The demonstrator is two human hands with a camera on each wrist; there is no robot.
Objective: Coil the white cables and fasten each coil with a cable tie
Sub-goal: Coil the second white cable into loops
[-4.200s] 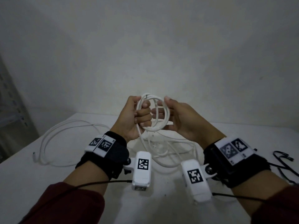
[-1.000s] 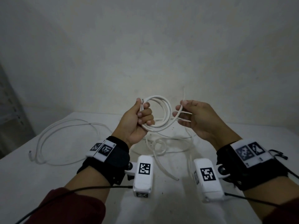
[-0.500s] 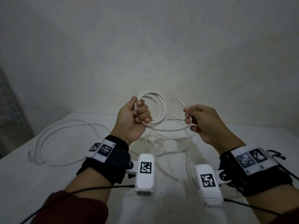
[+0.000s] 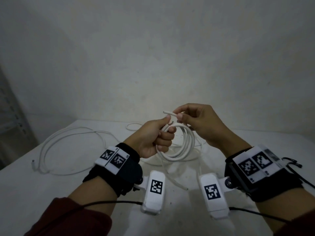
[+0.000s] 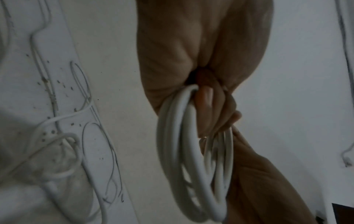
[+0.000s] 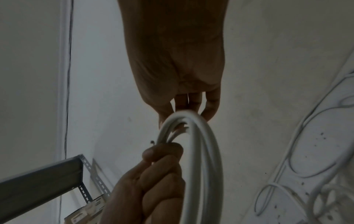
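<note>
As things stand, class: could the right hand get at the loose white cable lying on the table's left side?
Probably not yet: the right hand pinches the coil's free end, and the left hand with the coil lies between.

We find no readable words, brand names or numbers in any of the three views. The only signs are black-and-white square code patterns, which we cannot decode by eye. Two of them sit side by side on the white plate of the left wristband, and two more on the white plate of the right wristband. One pattern stands on the white left wrist camera housing, and one on the white right wrist camera housing. Small dark marks at the corners of the wristband plates are too small for us to read. The two wrist views show us no markings.
</note>
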